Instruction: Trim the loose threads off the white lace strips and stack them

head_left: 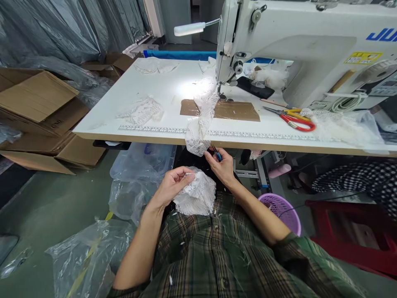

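Observation:
My left hand point(175, 184) pinches a bunched white lace piece point(198, 194) between thumb and fingers over my lap. In my right hand point(223, 166), just under the table edge, is a small pair of thread snips point(216, 153) with blue on the handle and dark blades pointing up. Those blades are close to the hanging end of a long white lace strip point(200, 128); I cannot tell whether they touch it. The strip runs over the table's front edge from beneath the needle area of the sewing machine point(228, 62).
More lace point(144, 111) lies on the white table point(105, 103). Red-handled scissors point(296, 121) and a dark phone-like slab point(254, 87) are by the machine. Cardboard boxes point(37, 99) stand left, clear plastic bags point(89, 252) below. A purple basket point(283, 213) and red stool point(350, 231) are right.

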Demonstrator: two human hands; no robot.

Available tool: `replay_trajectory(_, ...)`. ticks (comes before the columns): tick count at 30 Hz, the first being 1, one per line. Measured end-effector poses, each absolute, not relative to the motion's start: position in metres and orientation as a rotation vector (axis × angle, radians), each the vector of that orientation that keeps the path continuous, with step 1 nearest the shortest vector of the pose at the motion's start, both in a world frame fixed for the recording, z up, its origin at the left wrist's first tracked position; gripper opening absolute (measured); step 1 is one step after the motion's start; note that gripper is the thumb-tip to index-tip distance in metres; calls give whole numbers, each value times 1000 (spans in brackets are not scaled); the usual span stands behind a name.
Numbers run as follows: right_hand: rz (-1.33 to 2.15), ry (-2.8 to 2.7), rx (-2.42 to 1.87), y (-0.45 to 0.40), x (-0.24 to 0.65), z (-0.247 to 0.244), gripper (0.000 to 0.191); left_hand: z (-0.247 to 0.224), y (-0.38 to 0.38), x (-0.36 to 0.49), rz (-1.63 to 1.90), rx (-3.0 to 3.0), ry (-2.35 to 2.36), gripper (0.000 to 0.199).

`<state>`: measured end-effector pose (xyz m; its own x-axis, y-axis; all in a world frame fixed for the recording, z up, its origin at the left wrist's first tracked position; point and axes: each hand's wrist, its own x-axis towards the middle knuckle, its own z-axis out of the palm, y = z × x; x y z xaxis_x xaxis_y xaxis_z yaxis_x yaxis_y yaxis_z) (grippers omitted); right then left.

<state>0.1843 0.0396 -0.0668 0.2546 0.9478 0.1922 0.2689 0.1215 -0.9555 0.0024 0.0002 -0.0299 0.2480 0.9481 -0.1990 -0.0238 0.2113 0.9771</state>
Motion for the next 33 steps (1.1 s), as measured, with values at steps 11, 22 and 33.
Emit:
replay_trajectory(11, 727, -1384, -1236, 31, 177, -77, 26, -21, -1, -7, 938, 1266, 1169, 27)
replay_trajectory(22, 764, -1750, -584, -54, 168, -31, 6, -5, 11, -16, 1130, 1718, 1132, 34)
replay_trajectory(33, 1103, -1656, -1033, -38, 201, -36, 24, -32, 11, 11, 821, 1296, 865, 29)
